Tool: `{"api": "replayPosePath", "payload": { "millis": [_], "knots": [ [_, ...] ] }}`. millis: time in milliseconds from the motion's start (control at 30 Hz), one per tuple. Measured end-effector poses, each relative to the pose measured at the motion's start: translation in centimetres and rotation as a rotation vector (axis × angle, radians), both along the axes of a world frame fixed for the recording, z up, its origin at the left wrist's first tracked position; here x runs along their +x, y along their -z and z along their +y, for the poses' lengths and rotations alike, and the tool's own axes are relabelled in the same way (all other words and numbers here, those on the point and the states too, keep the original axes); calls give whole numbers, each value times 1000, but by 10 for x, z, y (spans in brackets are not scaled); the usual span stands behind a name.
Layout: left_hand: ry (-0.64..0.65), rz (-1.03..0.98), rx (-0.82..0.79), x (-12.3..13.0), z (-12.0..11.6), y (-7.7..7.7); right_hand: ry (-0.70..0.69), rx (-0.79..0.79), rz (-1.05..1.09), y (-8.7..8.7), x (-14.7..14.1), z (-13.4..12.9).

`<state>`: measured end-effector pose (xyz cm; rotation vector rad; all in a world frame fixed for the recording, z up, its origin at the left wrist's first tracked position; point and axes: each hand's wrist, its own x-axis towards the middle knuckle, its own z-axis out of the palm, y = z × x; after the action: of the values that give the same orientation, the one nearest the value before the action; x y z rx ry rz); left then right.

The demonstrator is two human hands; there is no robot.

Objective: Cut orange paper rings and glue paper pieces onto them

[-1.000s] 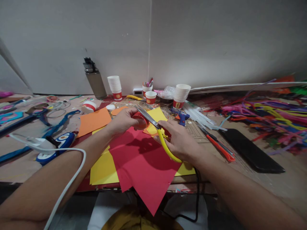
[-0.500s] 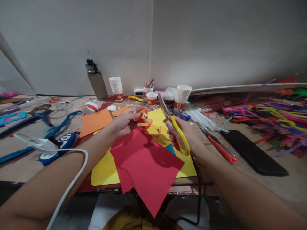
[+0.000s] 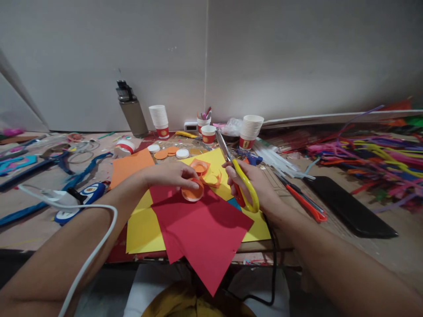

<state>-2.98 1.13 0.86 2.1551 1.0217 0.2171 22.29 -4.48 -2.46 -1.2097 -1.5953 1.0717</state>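
Note:
My left hand (image 3: 173, 175) pinches the rim of a small round cup piece (image 3: 192, 192) with orange inside, low over the red paper (image 3: 206, 233). Yellow-handled scissors (image 3: 246, 185) are in my right hand (image 3: 247, 180), their blades pointing up and away. Between my hands, orange paper scraps (image 3: 211, 177) lie on yellow paper (image 3: 216, 157). Orange discs (image 3: 166, 152) and white round pieces (image 3: 182, 153) rest behind my left hand. An orange sheet (image 3: 128, 166) is partly behind my left wrist.
Stacked paper cups (image 3: 158, 116), a second stack (image 3: 251, 130) and a bottle (image 3: 134, 114) stand at the back. A black phone-like slab (image 3: 350, 204), a red-handled cutter (image 3: 306, 202) and colourful strips (image 3: 383, 163) lie right. A white cable (image 3: 105, 237) crosses my left forearm.
My left hand has lowered and turned palm down, bringing the round piece nearer over the red paper. The orange discs behind it show more fully. My right hand has barely moved.

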Motion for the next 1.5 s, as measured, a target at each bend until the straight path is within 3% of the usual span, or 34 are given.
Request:
{"api": "replayPosePath", "payload": {
  "millis": [67,267,500,833,1033,1200,1267,1300,1367,1500],
  "knots": [
    [-21,42,104,0,1,3,-4,2,-14,-3,0,-1],
    [-268,-71,425,11,0,11,17,27,-48,-9,-2,-3],
    [23,96,561,50,-15,11,9,71,-53,-9,-2,-2],
    [30,373,498,82,-10,16,36,125,-95,-12,0,0],
    [40,152,382,74,6,19,49,158,-53,-10,3,3],
    [-121,-211,510,55,2,-12,108,216,69,-9,6,4],
    [-151,-311,459,49,-11,-26,129,212,156,-8,6,6],
    [-108,-362,399,47,-20,-32,133,202,188,-7,6,7],
    [131,-411,200,49,-43,-40,127,174,217,-6,5,8],
    [915,-265,-372,59,-77,-43,95,147,211,-4,2,7]
  ]
}}
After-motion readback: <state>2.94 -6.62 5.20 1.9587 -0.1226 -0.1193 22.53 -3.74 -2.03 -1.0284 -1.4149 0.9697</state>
